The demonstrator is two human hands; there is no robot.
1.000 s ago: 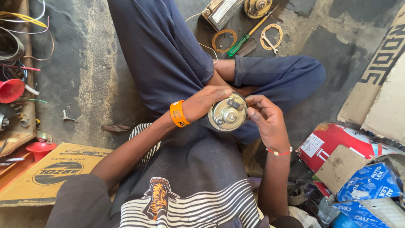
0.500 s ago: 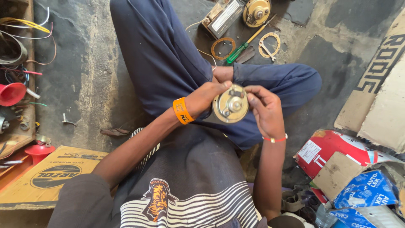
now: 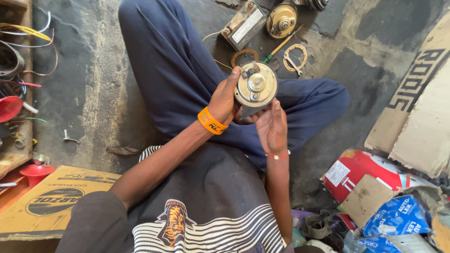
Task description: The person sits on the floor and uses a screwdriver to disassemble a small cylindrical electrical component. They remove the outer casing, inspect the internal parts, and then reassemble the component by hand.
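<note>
1. Further off, a green-handled screwdriver (image 3: 277, 48), two flat rings (image 3: 294, 57), a second brass disc (image 3: 281, 20) and a small grey box (image 3: 244, 31) are lying on the floor beyond the knees; nothing is blocking the hands.
2. Grey concrete floor (image 3: 89, 89) is showing stains; cardboard (image 3: 47, 201) is sitting near left, torn packets (image 3: 370, 182) near right.
3. Round brass-coloured disc (image 3: 256, 85) with a central hub and small bolts is being held above the lap, left hand (image 3: 226, 98) fingers clamped on its left edge, right hand (image 3: 272, 125) cupping it underneath, fingers closed on it.
</note>
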